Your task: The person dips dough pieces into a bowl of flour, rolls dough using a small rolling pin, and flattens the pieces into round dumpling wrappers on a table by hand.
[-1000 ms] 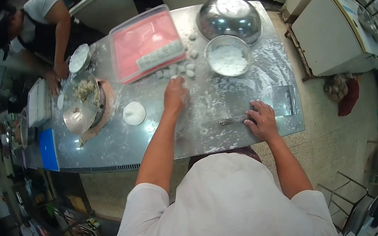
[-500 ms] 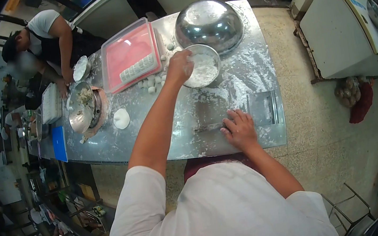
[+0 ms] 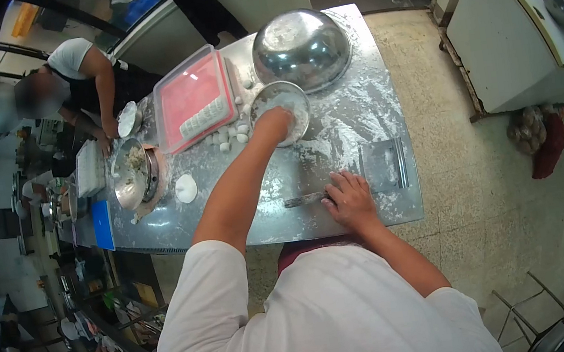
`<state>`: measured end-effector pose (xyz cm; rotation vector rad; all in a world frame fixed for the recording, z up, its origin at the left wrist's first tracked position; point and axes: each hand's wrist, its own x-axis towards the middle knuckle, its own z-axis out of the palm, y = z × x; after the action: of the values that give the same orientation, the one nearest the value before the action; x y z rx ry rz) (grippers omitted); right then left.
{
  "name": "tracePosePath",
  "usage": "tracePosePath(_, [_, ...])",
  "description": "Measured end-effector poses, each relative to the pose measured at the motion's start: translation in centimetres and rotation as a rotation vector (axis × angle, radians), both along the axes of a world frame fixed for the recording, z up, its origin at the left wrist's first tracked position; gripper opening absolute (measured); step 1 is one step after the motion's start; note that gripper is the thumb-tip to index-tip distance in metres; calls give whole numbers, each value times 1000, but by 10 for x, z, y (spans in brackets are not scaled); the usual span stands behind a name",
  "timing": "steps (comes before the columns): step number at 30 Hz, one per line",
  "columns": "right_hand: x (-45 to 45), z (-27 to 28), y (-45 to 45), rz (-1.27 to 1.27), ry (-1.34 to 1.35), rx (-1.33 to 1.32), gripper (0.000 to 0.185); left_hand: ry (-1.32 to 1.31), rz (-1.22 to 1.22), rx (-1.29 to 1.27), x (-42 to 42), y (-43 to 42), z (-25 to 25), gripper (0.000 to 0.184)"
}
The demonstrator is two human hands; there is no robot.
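My left hand (image 3: pixel 274 126) reaches into a metal bowl of white flour (image 3: pixel 298 106); its fingertips are hidden. Small white dough pieces (image 3: pixel 223 138) lie left of the bowl, beside a lidded pink tray (image 3: pixel 193 98) with a row of white pieces (image 3: pixel 204 117). Near the front edge, my right hand (image 3: pixel 350 194) rests palm down with fingers apart, at the right end of a dark, floury rod (image 3: pixel 304 200). A flat rectangular metal piece (image 3: pixel 382 166) is just right of that hand. A round white dough lump (image 3: pixel 185 189) sits to the left.
A large upturned metal bowl (image 3: pixel 301 49) stands at the back. Further left are a pan of filling (image 3: pixel 131 174), a blue item (image 3: pixel 103 226), a white bowl (image 3: pixel 129 119) and a white container (image 3: pixel 89 169). Another person (image 3: pixel 102 82) leans over the far left corner.
My left hand has gone from the dough pieces to the flour bowl, and now reaches inside it. My right hand stays by the rod. The view has shifted.
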<state>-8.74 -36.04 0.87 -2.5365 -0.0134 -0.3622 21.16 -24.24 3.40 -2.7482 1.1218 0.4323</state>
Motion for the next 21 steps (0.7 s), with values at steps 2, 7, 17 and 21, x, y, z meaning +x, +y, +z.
tracePosePath(2, [-2,-1,1,-12,4,0,32,56,-7,-158,3,0,9,25])
tracePosePath(7, [0,-4,3,-27,23,-30,31,164,43,-377,-6,-11,34,26])
tracePosePath(17, [-1,-5,12,-99,-15,-108,32,173,-226,-364,19,0,-8,20])
tracePosePath(21, [-5,-4,18,-144,-19,-108,33,160,-112,-758,-14,29,52,30])
